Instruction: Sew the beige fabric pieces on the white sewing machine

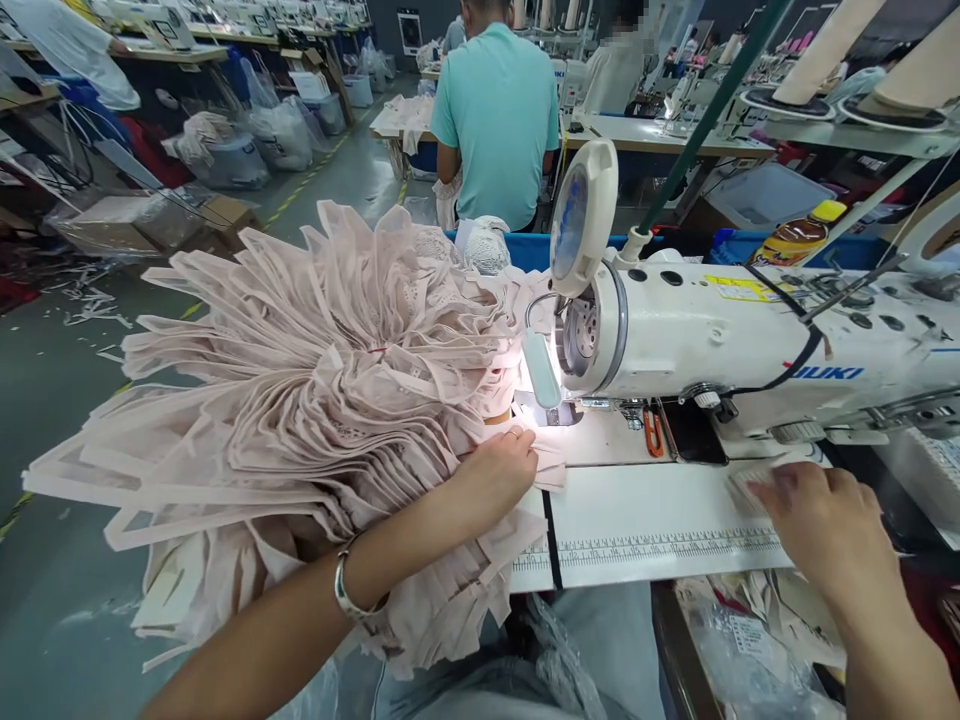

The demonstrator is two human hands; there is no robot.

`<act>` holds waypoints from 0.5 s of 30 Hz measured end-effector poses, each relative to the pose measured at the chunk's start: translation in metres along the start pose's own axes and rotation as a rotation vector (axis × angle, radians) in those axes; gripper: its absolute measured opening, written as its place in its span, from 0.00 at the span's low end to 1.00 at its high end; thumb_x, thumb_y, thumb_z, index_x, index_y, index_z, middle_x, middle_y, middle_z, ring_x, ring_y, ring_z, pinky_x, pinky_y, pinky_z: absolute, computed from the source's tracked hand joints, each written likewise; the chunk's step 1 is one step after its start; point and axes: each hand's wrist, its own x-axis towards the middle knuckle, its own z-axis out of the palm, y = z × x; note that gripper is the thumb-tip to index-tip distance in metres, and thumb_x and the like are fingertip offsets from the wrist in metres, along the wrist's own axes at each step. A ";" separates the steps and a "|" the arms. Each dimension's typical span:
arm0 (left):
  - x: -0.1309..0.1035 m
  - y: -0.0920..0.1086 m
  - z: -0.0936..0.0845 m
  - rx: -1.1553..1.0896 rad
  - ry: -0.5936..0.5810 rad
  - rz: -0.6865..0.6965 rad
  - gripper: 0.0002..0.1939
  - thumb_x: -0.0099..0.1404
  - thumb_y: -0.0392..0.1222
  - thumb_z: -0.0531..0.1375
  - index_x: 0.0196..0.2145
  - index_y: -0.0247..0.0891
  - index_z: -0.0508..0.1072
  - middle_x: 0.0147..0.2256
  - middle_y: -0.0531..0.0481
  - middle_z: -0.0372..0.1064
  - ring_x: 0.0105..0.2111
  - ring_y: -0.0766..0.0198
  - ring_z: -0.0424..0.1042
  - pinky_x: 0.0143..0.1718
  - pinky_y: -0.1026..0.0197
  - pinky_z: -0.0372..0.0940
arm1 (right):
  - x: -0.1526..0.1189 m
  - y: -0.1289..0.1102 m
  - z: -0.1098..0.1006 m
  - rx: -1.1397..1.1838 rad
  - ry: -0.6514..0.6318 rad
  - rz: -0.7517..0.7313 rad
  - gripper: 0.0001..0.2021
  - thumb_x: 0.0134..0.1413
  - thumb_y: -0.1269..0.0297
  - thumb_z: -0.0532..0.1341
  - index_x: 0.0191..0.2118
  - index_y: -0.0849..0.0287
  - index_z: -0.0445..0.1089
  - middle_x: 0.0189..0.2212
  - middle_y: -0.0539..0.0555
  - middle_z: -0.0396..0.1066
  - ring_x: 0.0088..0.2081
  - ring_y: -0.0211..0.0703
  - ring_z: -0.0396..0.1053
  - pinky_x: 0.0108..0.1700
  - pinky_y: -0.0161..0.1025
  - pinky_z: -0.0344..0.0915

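A large bundle of pale pink fabric pieces (pixel 322 400) lies spread over the left side of the sewing table and hangs over its front edge. My left hand (pixel 504 460) is closed on a pink fabric piece (pixel 551 465) just in front of the machine's lit needle area. At the right, my right hand (pixel 825 510), partly blurred, pinches a small pale fabric piece (pixel 757 485) above the white table. The white sewing machine (pixel 712 320) stands behind both hands, with a small lamp (pixel 541 370) at its head.
Orange snips (pixel 652 432) and a dark phone-like object (pixel 694 432) lie by the machine base. A ruler strip (pixel 660 548) runs along the front edge. Below is an open drawer (pixel 750 640) with plastic bags. A bottle (pixel 799 235) stands behind the machine; a person (pixel 496 120) sits ahead.
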 end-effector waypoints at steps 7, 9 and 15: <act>-0.004 -0.006 -0.001 -0.119 0.014 -0.023 0.14 0.60 0.16 0.53 0.33 0.33 0.69 0.38 0.47 0.67 0.35 0.63 0.65 0.33 0.63 0.59 | 0.012 0.019 -0.009 0.120 -0.169 0.278 0.12 0.49 0.53 0.56 0.26 0.52 0.72 0.31 0.58 0.74 0.32 0.55 0.69 0.33 0.45 0.60; -0.002 -0.006 0.004 -0.097 0.045 -0.005 0.12 0.63 0.19 0.53 0.33 0.33 0.70 0.36 0.47 0.67 0.35 0.62 0.66 0.34 0.62 0.60 | 0.014 0.016 -0.011 0.086 -0.155 0.296 0.12 0.48 0.53 0.56 0.26 0.52 0.72 0.28 0.58 0.73 0.30 0.54 0.68 0.32 0.44 0.58; 0.003 -0.007 0.015 -0.042 0.108 0.033 0.06 0.69 0.35 0.61 0.33 0.34 0.70 0.36 0.46 0.68 0.37 0.57 0.68 0.37 0.58 0.62 | 0.016 0.015 -0.012 0.129 -0.123 0.241 0.12 0.45 0.50 0.58 0.23 0.51 0.73 0.23 0.57 0.72 0.24 0.51 0.63 0.29 0.44 0.55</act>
